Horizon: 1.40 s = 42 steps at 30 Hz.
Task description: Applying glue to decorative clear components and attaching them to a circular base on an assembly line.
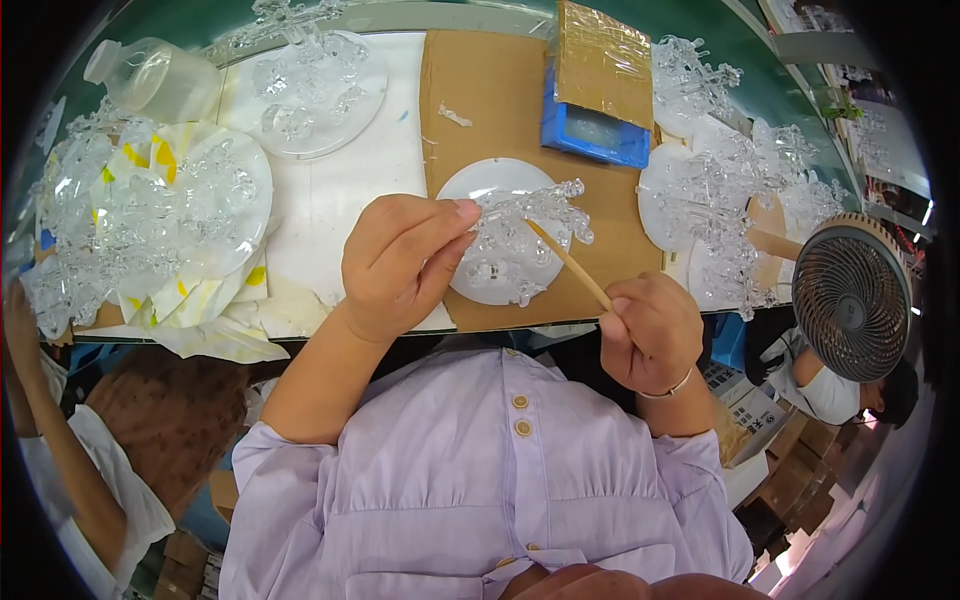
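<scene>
My left hand [400, 255] is closed, its fingertips pinching one end of a clear, knobbly plastic or glass piece [550, 205] held above a white round plate [480, 178]. In my right hand [652, 330] is a thin wooden stick [570, 262], gripped near its lower end. The stick's tip meets or nearly meets the clear piece; I cannot tell whether they touch. More clear pieces [500, 265] lie on the plate underneath, partly hidden by the held one.
Clear pieces crowd plates at left [200, 195] and right [690, 195]. A blue box [597, 138] with a cardboard flap stands behind on a cardboard sheet [455, 140]. A fan [852, 295] is at right, a plastic bottle [160, 78] far left. Other people sit at both sides.
</scene>
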Available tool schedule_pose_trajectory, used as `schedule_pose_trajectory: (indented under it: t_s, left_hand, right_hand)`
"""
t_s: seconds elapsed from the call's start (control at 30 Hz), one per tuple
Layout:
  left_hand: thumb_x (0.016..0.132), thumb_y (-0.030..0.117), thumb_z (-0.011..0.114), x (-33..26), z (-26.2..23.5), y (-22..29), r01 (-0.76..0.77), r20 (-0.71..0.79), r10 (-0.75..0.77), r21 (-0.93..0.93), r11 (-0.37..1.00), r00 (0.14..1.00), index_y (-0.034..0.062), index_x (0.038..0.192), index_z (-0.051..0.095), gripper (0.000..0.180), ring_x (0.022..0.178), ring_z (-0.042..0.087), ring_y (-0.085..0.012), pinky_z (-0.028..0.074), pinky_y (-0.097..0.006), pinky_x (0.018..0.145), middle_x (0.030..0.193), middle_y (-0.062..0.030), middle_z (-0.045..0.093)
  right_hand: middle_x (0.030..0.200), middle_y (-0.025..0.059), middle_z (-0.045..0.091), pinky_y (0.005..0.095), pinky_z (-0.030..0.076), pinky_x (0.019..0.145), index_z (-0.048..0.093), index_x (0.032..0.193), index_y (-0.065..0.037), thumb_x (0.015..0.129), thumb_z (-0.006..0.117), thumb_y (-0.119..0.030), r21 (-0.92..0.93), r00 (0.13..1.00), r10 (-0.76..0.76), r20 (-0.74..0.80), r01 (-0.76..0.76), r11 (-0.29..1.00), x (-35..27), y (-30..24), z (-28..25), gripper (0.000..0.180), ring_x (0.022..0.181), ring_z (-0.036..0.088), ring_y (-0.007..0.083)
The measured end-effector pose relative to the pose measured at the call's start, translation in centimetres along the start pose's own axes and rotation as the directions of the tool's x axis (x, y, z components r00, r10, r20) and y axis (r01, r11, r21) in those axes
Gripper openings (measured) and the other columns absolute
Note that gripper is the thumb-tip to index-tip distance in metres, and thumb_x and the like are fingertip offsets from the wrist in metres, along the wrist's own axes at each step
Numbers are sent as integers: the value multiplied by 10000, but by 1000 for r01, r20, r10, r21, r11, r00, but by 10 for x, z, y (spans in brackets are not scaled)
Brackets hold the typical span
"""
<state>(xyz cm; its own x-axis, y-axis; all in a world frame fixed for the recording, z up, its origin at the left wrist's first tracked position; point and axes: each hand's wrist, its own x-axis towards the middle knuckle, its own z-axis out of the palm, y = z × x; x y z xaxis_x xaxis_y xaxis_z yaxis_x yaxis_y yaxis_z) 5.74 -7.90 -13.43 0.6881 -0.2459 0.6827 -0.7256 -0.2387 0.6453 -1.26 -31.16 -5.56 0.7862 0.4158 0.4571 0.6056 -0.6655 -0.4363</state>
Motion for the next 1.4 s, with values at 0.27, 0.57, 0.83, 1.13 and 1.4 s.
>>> schedule_pose_trajectory:
  t_s: [0.27,0.57,0.83,1.13,1.4]
  left_hand:
    - [694,-49,744,0,5,-3,-10,-57,10,-11,1000,998,20,996,668,319,726,603,-219,477,-300,618,898,-79,674]
    - [691,-61,738,2,4,2,4,-45,-4,4,1000,999,20,996,663,325,742,611,-221,483,-302,630,901,-77,675]
    - [710,-60,730,2,2,1,12,-29,-11,33,999,1000,9,990,659,297,755,617,-226,491,-298,648,901,-85,675]
    - [728,-70,710,3,1,3,16,-8,-16,0,1000,1000,-2,991,649,278,763,619,-244,498,-307,657,906,-109,668]
    - [735,-84,698,1,1,2,33,9,-33,5,999,999,-12,984,650,264,762,620,-251,503,-311,660,909,-128,667]
  right_hand:
    - [759,147,621,336,463,520,522,906,-17,834,647,-26,-3,999,8,-49,-8,1000,22,-1,17,144,580,585,290]
    - [718,126,606,340,450,503,534,850,-14,797,644,30,35,999,-48,-12,49,998,60,-5,22,130,582,589,284]
    - [680,112,584,358,421,489,515,859,-27,860,673,-163,127,999,9,-47,-3,992,39,-14,-6,209,546,557,263]
    - [628,91,530,289,352,470,423,850,-44,989,491,-244,116,789,173,-589,-129,985,-6,-2,-49,253,515,444,142]
    - [819,109,625,228,419,556,537,944,16,971,519,-110,27,890,231,-394,-240,970,28,59,-9,130,616,523,117]
